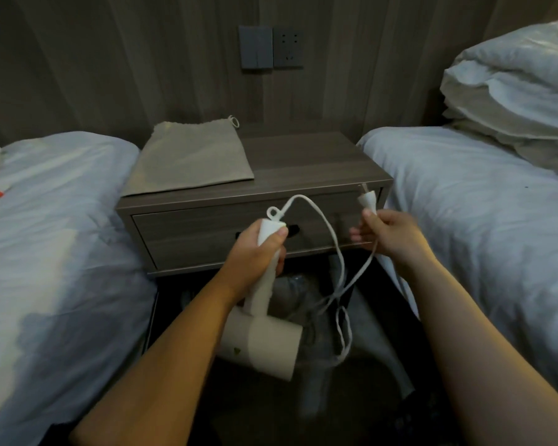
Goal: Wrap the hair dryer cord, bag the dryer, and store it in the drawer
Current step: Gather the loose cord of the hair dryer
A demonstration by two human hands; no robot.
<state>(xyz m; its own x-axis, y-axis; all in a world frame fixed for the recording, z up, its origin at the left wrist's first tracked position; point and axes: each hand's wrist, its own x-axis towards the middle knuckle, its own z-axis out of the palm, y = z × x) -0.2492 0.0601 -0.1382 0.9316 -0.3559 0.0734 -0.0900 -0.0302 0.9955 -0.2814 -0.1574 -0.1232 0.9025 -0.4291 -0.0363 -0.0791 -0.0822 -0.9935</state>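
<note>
Gripping dryer (264,342), right hand (390,235) pinching cord (300,196)

One hair dryer (264,339); one cord (366,198); one bag (190,159); two beds (52,220); perhaps three pillows (512,91).

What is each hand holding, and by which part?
The left hand grips the hair dryer by its handle; the right hand pinches the cord just below the plug.

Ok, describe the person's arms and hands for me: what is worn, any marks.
Both arms are bare. The left forearm and right forearm show no sleeve down to the picture's lower edge. The left hand and right hand wear no gloves, and no ring, watch or bracelet shows. The visible nails look short. No marks can be made out in this dim light.
</note>
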